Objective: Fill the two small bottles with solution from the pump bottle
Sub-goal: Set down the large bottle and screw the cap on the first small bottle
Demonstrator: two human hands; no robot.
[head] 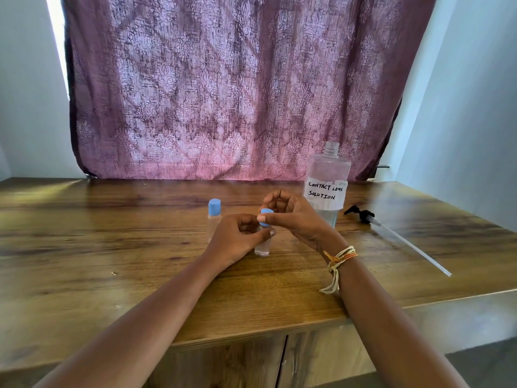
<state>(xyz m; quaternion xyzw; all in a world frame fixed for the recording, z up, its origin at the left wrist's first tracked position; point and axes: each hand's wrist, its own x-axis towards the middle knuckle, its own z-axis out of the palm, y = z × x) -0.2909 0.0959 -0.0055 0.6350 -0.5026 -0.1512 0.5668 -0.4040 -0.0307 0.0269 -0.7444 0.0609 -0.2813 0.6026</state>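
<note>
Two small clear bottles with blue caps stand on the wooden table [112, 247]. One small bottle [214, 217] stands alone to the left, capped. My left hand [237, 242] grips the body of the other small bottle [262, 249], which has clear liquid in it. The fingers of my right hand [293, 217] pinch its blue cap [265, 215] on top. The large clear bottle [327, 183], labelled "contact lens solution", stands open behind my right hand with a little liquid at the bottom. Its black pump head with a long tube [391, 231] lies on the table to the right.
A purple patterned curtain [237, 88] hangs behind the table. The table's right edge [489, 292] drops off near the pump tube. Cabinet doors [285, 359] sit below the front edge. My right wrist wears thread bracelets [340, 256].
</note>
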